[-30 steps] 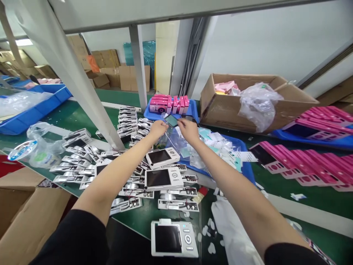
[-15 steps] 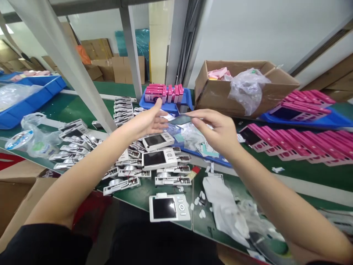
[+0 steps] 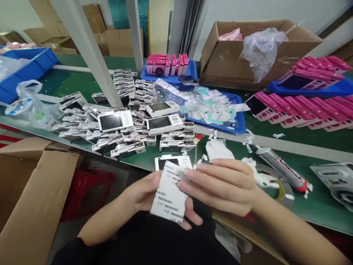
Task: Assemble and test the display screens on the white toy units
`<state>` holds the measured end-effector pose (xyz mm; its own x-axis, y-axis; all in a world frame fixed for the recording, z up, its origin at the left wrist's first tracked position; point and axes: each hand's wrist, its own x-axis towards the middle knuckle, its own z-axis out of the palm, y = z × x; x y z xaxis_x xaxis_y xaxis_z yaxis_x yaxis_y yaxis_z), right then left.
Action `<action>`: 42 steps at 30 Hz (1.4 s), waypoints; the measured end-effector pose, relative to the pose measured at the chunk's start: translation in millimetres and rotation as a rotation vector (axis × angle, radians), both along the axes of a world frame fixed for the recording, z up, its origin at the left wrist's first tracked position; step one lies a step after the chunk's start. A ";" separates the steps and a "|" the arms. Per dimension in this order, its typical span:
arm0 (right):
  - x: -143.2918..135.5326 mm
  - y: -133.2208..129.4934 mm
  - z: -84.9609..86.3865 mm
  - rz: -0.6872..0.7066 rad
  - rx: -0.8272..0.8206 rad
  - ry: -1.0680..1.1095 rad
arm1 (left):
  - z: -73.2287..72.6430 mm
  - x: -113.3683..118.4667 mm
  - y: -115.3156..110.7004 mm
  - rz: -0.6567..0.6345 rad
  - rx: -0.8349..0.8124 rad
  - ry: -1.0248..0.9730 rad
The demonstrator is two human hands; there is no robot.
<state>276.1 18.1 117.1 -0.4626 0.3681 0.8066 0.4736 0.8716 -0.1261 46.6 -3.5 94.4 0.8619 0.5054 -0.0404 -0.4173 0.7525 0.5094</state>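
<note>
A thin, flat panel with a white backing printed with rows of lettering [image 3: 171, 191] is held low, close to my body. My left hand [image 3: 145, 191] supports it from behind, thumb at its left edge and fingers curled beneath. At its upper right edge, the fingertips of my right hand [image 3: 228, 184] pinch it. Just behind the panel, a white camera body with a screen [image 3: 180, 160] lies on the bench, partly covered by panel and hands. Several more white camera bodies [image 3: 162, 123] stand in rows and lie stacked further back.
A blue tray [image 3: 241, 123] holds loose printed sheets. Pink cameras [image 3: 292, 110] line the right, with others in a back tray [image 3: 145, 75]. A cardboard box [image 3: 226, 62] stands behind. Right of my hand lie a glue tube [image 3: 281, 167] and a tape roll [image 3: 281, 189].
Both hands have come down and back from above the blue tray, bringing the panel. My left hand, open before, now holds it too. The view has tilted downward.
</note>
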 end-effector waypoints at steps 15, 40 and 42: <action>-34.8 -58.1 -50.2 0.045 -0.495 0.224 | -54.8 -34.0 -61.3 0.201 0.246 0.325; -31.6 -48.0 -103.6 -0.096 -0.264 0.258 | -80.7 -8.8 -41.1 0.607 0.779 0.616; -30.2 -56.8 -111.2 -0.118 -0.329 0.265 | -80.0 -8.6 -40.2 0.586 0.776 0.605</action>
<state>245.8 -38.7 5.9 -0.1948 0.6631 0.7228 0.4815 0.7066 -0.5185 38.1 -43.7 14.4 0.4316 0.8926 0.1299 -0.1287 -0.0816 0.9883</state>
